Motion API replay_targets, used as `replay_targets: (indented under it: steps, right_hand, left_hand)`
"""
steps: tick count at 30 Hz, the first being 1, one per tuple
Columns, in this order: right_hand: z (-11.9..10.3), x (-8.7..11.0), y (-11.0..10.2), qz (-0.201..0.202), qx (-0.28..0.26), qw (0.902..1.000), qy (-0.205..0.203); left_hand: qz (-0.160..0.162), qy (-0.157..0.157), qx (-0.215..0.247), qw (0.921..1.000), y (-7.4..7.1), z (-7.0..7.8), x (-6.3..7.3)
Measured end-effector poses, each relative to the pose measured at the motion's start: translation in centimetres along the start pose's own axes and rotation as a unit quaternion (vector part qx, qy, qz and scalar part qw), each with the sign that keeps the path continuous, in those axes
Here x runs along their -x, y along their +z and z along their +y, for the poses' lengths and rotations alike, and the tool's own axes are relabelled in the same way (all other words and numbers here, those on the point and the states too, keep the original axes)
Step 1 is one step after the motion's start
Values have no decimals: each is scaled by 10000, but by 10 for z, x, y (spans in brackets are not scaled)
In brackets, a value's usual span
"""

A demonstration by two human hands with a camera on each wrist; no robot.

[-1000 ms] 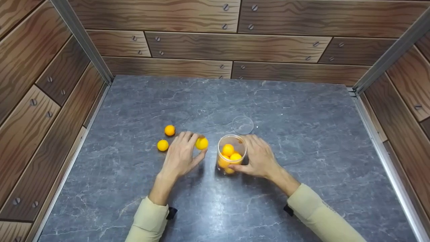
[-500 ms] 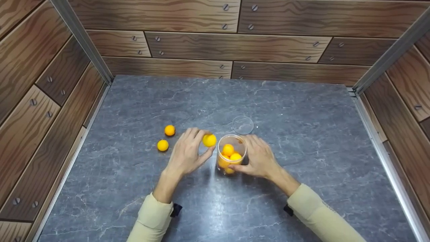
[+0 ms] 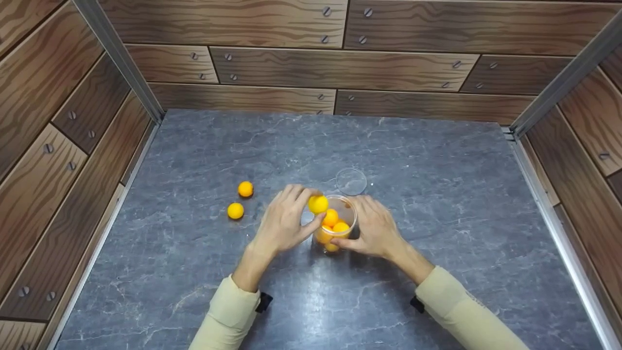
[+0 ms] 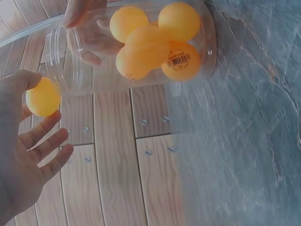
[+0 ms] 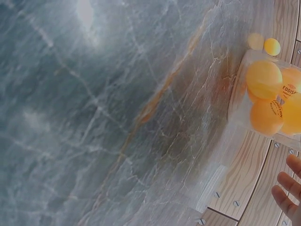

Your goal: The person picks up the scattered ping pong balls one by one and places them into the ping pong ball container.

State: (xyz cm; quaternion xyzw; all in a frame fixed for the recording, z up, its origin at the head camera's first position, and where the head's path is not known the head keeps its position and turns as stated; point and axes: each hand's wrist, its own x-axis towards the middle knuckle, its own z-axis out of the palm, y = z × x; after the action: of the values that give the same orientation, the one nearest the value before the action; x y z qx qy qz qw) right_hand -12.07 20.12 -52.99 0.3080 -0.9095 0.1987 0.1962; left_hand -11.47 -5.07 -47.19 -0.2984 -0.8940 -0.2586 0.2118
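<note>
In the head view, my left hand (image 3: 284, 226) pinches an orange table tennis ball (image 3: 318, 204) between thumb and fingertips, at the left side of the rim of a clear plastic jar (image 3: 344, 208). The left wrist view puts this ball (image 4: 43, 97) right by the jar's open mouth, outside it; whether they touch I cannot tell. My right hand (image 3: 376, 228) holds the upright jar from the right, thumb in front and fingers behind. Several orange balls (image 3: 340, 228) lie in the jar's lower part. Print shows on some of them in both wrist views.
Two loose orange balls, one farther back (image 3: 246, 189) and one nearer (image 3: 235, 211), lie on the grey marbled table (image 3: 194, 272) at left. A clear round lid (image 3: 352, 182) lies flat behind the jar. Wood-patterned walls (image 3: 340, 68) enclose the table at back and sides.
My left hand has carried its ball rightward, from beside the jar to the rim. The right hand, the jar and the loose balls have stayed in place.
</note>
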Motion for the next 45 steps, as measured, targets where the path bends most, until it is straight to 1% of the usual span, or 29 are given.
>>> replay_targets:
  steps: [6, 11, 15, 24, 33, 39, 45]
  right_hand:
    - [0, 1, 0, -99, 15, 9999, 14]
    - [0, 1, 0, -101, 9, 9999, -2]
    - [0, 1, 0, -125, 9, 9999, -1]
    - [1, 2, 1, -147, 24, 9999, 52]
    - [0, 2, -1, -114, 12, 9999, 59]
    - [1, 2, -1, -90, 16, 9999, 53]
    - [1, 1, -1, -116, 21, 9999, 74]
  left_hand:
    - [-87, 30, 100, 9999, 7, 4, -2]
    - [-166, 100, 155, 9997, 12, 7, -4]
    - [-243, 124, 106, 9996, 15, 9, -4]
    - [-290, 132, 47, 9995, 20, 10, -4]
    - [-309, 185, 81, 9993, 19, 10, -3]
    - [-276, 224, 153, 9993, 17, 7, -1]
    - [-152, 229, -14, 9996, 13, 1, 2]
